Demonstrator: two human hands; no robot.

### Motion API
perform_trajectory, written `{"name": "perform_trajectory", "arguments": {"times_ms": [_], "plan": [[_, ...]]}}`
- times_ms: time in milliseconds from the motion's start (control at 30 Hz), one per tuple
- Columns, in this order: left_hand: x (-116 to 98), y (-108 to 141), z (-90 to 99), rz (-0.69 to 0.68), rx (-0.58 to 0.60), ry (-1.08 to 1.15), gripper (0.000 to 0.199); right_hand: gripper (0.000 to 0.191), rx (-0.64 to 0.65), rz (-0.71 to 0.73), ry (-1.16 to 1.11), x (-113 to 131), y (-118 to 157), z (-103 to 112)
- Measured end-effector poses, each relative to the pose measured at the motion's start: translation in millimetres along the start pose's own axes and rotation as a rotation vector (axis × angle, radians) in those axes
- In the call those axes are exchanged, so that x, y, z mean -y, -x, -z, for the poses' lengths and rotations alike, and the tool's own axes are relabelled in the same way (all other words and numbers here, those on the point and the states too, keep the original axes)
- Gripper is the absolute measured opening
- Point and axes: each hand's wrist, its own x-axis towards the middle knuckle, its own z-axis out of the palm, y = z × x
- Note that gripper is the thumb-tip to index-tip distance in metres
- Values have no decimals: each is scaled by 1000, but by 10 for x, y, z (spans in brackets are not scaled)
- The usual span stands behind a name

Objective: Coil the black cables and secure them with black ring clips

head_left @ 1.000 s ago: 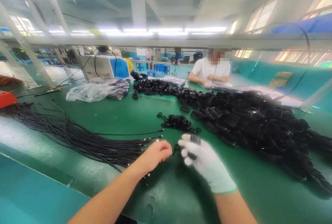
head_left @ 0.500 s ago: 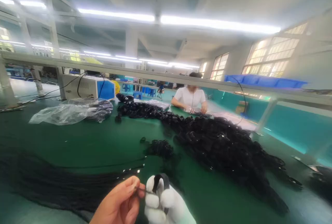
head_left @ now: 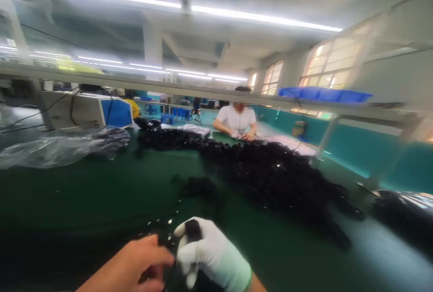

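Note:
My right hand (head_left: 211, 249), in a white glove, is closed round a small coil of black cable (head_left: 193, 230). Part of the coil shows between thumb and fingers; the rest is hidden by the glove. Beside it, my bare left hand (head_left: 144, 258) has its fingertips close to the gloved fingers. Motion blurs those fingers, and I cannot make out whether they grip the cable. Small shiny cable ends (head_left: 170, 222) lie just beyond both hands, on dark straight cables at the lower left.
A large heap of black coiled cables (head_left: 270, 175) spreads across the green table (head_left: 152, 175), with a smaller clump (head_left: 201, 188) before it. Clear plastic bags (head_left: 61, 148) and a white-and-blue machine (head_left: 88, 109) stand left. A shelf bar (head_left: 189, 89) crosses above. A co-worker (head_left: 237, 120) sits opposite.
The view has turned right and tilted down slightly. My left hand has shifted its fingers, which pinched a cable end before. My gloved hand has turned, still round the coil.

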Motion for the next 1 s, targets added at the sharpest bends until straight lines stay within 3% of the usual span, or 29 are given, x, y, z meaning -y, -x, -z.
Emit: {"name": "perform_trajectory", "arguments": {"times_ms": [67, 167, 300, 400, 533, 633, 700, 767, 900, 1000], "plan": [[-61, -22, 10, -12, 24, -127, 25, 42, -45, 9, 26, -61, 13, -6], [-32, -83, -1, -9, -3, -140, 50, 44, -9, -57, 147, -61, 48, -35], [38, -83, -96, -20, 88, -113, 61, 63, 19, -231, 338, -49, 47, -106], [1, -62, -191, -4, 116, -220, 56, 78, -70, -272, 490, -130, 33, -152], [-22, -144, -158, 57, 163, -387, 50, 92, -233, -51, 590, -230, 40, -178], [72, -251, -42, 108, 358, -274, 31, 72, -221, -11, 656, -213, 55, -174], [166, -288, -20, 147, 394, -130, 19, 50, -233, 11, 665, -179, 66, -151], [245, -280, -70, 161, 332, -62, 22, 41, -153, 30, 556, -156, 83, -108], [252, -176, -211, 206, 265, 4, 16, 46, 221, 62, 89, -185, 124, -7], [134, -106, -202, 217, 136, 353, 14, 43, 346, 134, -129, -248, 122, 23]]}}
